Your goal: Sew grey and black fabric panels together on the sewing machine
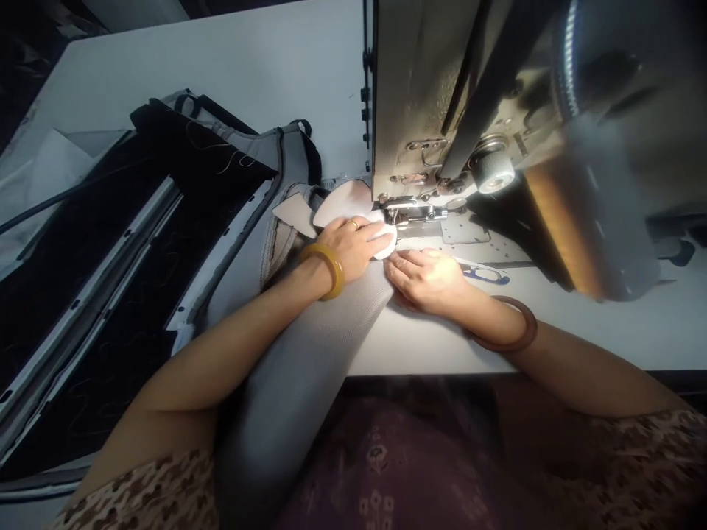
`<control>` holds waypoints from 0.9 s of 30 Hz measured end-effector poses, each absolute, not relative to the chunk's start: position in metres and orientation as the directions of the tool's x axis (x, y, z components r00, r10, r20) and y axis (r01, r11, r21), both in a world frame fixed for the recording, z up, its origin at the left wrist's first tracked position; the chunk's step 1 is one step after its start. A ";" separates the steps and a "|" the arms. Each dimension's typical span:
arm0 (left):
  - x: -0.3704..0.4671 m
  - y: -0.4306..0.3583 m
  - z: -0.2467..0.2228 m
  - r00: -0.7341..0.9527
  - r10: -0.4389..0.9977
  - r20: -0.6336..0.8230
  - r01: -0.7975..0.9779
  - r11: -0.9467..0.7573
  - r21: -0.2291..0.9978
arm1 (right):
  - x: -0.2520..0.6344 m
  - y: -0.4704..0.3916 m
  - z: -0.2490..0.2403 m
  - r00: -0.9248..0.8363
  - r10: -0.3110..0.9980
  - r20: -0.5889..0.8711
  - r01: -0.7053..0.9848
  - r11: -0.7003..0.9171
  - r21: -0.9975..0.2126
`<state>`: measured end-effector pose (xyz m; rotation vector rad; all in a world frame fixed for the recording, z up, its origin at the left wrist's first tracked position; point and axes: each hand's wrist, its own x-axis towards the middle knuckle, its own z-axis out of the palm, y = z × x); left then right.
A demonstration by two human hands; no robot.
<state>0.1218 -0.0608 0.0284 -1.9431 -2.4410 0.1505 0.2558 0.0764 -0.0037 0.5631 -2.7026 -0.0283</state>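
My left hand (353, 246) lies flat with its fingers apart on a pale, curved fabric piece (387, 239), just left of the sewing machine's presser foot (412, 213). Under that palm runs grey mesh fabric (325, 331), which drapes over the table's front edge toward my lap. Close by on the right, my right hand (425, 280) has its fingers curled and closed at the edge of the grey fabric, in front of the needle plate (464, 230). Its thumb is partly hidden. Other pale flaps (345, 202) stand up behind my left hand.
The sewing machine head (425, 96) fills the upper right, with a blurred lamp-like part (596, 213) hanging in front. A blue-handled tool (486, 274) lies beside my right wrist. Bulky black and grey sewn work (138, 243) covers the left of the white table (265, 66).
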 end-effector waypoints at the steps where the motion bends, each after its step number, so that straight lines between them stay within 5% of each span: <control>1: 0.121 -0.060 0.028 -0.230 0.971 -0.057 0.971 0.225 -0.084 | 0.255 0.076 -0.003 -0.861 -0.379 0.338 -0.374 0.924 0.082; 10: 0.107 -0.056 0.026 -0.229 0.973 -0.035 0.973 0.227 -0.041 | 0.251 0.072 0.006 -0.966 -0.223 0.128 -0.217 0.974 0.064; 18: 0.102 -0.055 0.021 -0.328 0.939 0.103 0.939 0.313 0.140 | 0.253 0.070 0.009 -0.983 -0.183 0.024 -0.182 0.983 0.024; 27: 0.104 -0.055 0.030 -0.191 0.981 -0.017 0.982 0.190 -0.019 | 0.254 0.071 0.005 -0.982 -0.166 0.090 -0.165 0.986 0.012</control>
